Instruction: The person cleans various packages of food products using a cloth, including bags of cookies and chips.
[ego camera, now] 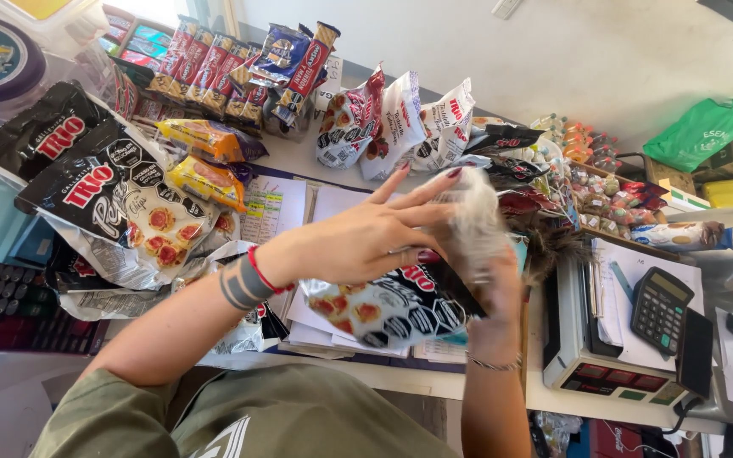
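Note:
My left hand (366, 233) grips the top of a black and white snack packet (392, 307) printed with round red-centred biscuits, thumb pinching it and the other fingers spread toward the right. My right hand (495, 293) comes up from below beside it, blurred by motion, and seems to hold a feather duster (478, 222) whose pale and brown feathers sweep over the packet. The hold of the right hand is hard to make out. Both hands are above the white counter (400, 380), near its front edge.
Similar large snack packets (116, 199) lie at the left. Rows of biscuit packs (214, 72) and white bags (400, 123) stand at the back. Papers (299, 208) cover the counter. A weighing scale (612, 369), a calculator (660, 309) and a tray of small sweets (612, 191) sit at the right.

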